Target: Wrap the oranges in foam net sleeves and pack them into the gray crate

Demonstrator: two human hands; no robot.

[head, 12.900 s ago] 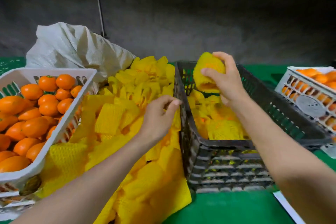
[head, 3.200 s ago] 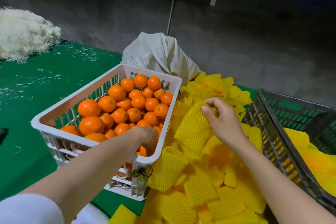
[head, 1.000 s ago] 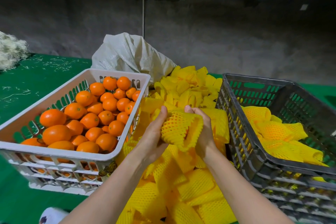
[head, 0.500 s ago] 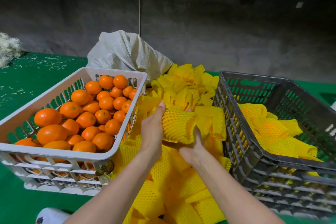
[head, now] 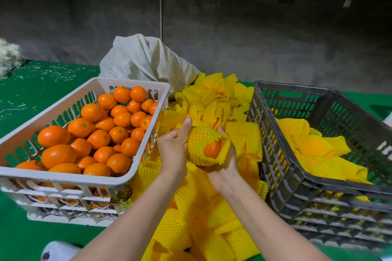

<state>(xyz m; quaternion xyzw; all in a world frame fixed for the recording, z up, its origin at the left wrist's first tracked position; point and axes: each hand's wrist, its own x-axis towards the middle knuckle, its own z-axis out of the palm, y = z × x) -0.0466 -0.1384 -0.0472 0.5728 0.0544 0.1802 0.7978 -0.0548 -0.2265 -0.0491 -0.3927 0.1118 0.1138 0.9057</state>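
Observation:
An orange (head: 212, 149) sits inside a yellow foam net sleeve (head: 201, 140), its bare end showing at the sleeve's open mouth. My right hand (head: 224, 167) cups the wrapped orange from below. My left hand (head: 175, 146) grips the sleeve's left side with the thumb up. Both hands are above a heap of loose yellow sleeves (head: 203, 214). The white crate (head: 70, 178) on the left is full of bare oranges (head: 99, 133). The gray crate (head: 297, 176) on the right holds several wrapped oranges (head: 314, 150).
A white woven sack (head: 144, 59) lies behind the sleeve heap. The crates stand on a green mat (head: 31, 91) strewn with pale shreds; a white fibre pile (head: 8, 55) is at the far left. A dark wall rises behind.
The sleeve has slid further over the orange, whose end now shows at the mouth. My right hand has moved under it. Earlier my left hand took an orange from the white crate.

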